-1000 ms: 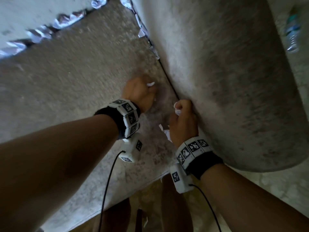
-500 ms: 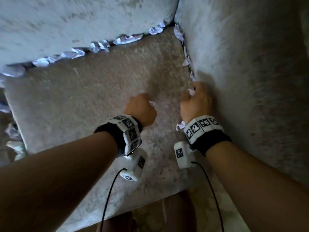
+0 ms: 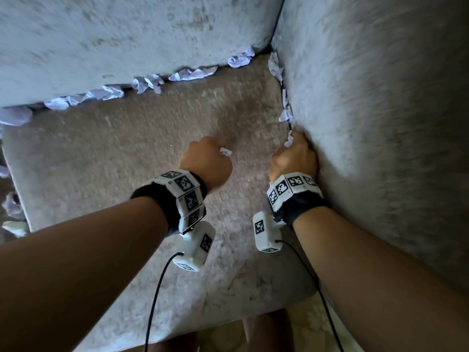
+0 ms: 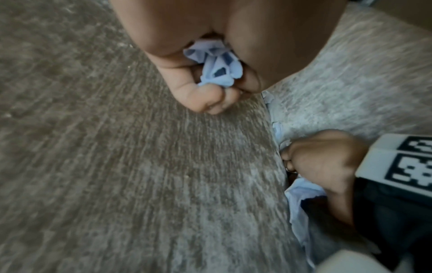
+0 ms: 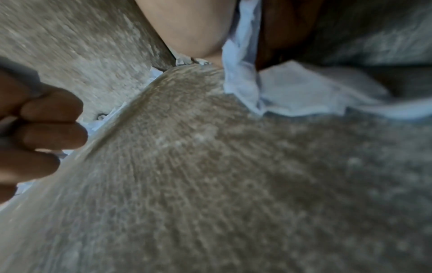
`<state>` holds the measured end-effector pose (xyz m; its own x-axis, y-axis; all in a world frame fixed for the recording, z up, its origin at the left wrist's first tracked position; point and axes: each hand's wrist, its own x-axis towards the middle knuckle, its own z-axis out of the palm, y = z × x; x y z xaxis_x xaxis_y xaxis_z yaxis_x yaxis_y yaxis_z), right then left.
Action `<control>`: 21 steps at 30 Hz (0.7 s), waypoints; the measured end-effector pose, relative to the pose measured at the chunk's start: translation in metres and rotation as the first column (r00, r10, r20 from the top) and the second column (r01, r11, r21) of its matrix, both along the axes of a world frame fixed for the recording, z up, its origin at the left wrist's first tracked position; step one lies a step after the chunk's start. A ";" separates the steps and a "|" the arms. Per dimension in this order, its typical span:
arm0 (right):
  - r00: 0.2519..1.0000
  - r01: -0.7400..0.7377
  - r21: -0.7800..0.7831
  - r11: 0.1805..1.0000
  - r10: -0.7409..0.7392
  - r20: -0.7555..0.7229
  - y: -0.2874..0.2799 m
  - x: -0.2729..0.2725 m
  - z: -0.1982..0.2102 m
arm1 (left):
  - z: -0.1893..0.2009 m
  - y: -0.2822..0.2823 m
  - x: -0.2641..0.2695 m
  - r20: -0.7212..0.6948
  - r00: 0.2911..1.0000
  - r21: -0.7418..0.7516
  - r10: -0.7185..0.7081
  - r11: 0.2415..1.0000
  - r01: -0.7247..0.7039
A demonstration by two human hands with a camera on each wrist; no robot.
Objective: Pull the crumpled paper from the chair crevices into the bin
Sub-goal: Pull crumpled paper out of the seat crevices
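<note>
Crumpled paper (image 4: 214,64) is sitting balled inside the left hand (image 3: 206,165), whose fingers are curling tight around the wad above the seat cushion (image 3: 121,158) of a grey upholstered chair. The right hand (image 3: 294,158), likewise closed, is pinching another paper scrap (image 3: 289,141) at the crevice between the cushion and the armrest (image 3: 375,123), with more paper trailing beneath its palm in the wrist views. Further scraps (image 3: 284,107) are poking from the same side gap, and a row of paper wads (image 3: 152,82) is lining the crevice below the backrest (image 3: 127,34).
</note>
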<state>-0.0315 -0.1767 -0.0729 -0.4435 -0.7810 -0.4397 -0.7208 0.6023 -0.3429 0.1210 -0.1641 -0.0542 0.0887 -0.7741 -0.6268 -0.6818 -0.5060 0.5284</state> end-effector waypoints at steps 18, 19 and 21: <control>0.958 -0.205 -0.109 0.973 0.222 0.183 0.019 -0.020 -0.009 | -0.002 -0.063 -0.073 0.017 0.992 -0.115 -0.126 0.985 0.127; 0.952 -0.204 -0.099 0.974 0.221 0.211 0.018 -0.021 -0.008 | -0.006 -0.065 -0.077 0.040 0.988 -0.115 -0.147 0.982 0.151; 0.945 -0.217 -0.090 0.972 0.232 0.230 0.016 -0.023 -0.006 | -0.014 -0.072 -0.085 0.080 0.981 -0.110 -0.179 0.976 0.188</control>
